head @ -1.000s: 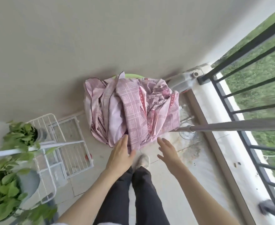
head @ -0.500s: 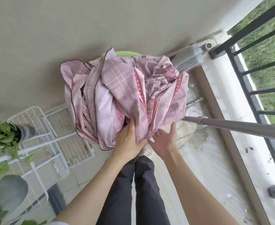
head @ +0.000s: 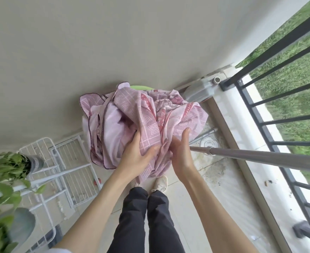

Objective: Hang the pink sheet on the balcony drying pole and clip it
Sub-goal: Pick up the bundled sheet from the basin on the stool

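1. Two hands are being used on the pink sheet [head: 143,121], which is bunched up in a big lump near the wall, above the floor and in front of the feet.
2. The left hand [head: 135,154] is being pressed onto the near side of the lump, with the thumb tucked against a fold and the fingers curled round the cloth.
3. The right hand [head: 180,152] is being laid flat against the other side, with the fingers straight and pointing up, so the lump is being squeezed between both hands.
4. Nothing is being hung yet: the drying pole [head: 260,157] is bare, and its tip is just beside the right hand and the sheet.
5. Most of the job is being left for later, it seems: the sheet is to be opened out, laid over the pole and then clipped. No clips can be seen.
6. The sheet is looking soft and very crumpled, with white squares and dots on pink and some darker red patches, and a dark line is running along its edge.
7. A bit of something green [head: 141,87] is peeking out behind the lump; what it is cannot be told.
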`<state>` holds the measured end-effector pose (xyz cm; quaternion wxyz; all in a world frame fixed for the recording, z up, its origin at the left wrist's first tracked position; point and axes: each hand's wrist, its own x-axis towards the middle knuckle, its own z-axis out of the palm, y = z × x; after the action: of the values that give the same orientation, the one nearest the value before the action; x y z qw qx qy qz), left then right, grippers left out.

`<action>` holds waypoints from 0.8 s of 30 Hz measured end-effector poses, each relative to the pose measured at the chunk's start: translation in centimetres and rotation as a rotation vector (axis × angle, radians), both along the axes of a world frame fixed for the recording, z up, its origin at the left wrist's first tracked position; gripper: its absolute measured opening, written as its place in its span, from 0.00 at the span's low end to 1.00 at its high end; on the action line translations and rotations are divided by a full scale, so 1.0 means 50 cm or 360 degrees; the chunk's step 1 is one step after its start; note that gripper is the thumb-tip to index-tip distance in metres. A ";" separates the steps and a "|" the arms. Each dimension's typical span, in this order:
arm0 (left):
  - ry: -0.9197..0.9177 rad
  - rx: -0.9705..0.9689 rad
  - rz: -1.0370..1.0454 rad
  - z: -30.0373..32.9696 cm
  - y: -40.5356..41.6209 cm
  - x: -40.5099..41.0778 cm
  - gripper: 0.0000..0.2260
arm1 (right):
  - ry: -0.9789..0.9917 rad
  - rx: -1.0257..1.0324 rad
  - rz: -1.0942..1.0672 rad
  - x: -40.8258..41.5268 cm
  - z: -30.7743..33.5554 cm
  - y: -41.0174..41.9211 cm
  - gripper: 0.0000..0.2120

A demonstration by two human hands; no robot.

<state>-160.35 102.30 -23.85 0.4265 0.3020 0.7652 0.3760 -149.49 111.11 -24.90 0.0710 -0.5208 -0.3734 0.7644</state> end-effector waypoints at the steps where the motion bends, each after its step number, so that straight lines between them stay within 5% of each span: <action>1: 0.0015 0.0027 0.0017 0.022 0.003 -0.010 0.27 | 0.0063 0.0011 0.0023 -0.007 0.028 0.007 0.42; 7: -0.0153 0.0020 0.0531 0.149 0.029 -0.095 0.22 | 0.0323 0.0041 0.0030 -0.058 0.169 0.048 0.41; 10: -0.0457 0.0100 0.0276 0.202 0.029 -0.119 0.14 | 0.0400 0.0048 -0.0008 -0.083 0.215 0.058 0.41; 15: -0.0329 0.0056 -0.0345 0.201 0.025 -0.107 0.40 | 0.0503 -0.0114 0.0082 -0.101 0.263 0.059 0.45; 20: -0.0079 0.0026 0.0144 0.188 0.031 -0.094 0.42 | 0.0446 -0.0106 0.0064 -0.096 0.277 0.048 0.43; 24: -0.0163 0.0014 0.0326 0.199 0.042 -0.112 0.37 | 0.0063 0.0357 -0.0271 -0.033 0.263 0.021 0.36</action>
<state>-165.93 104.41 -13.90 0.4230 0.2045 0.7675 0.4361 -151.14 112.15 -11.74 0.2007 -0.5244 -0.4094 0.7191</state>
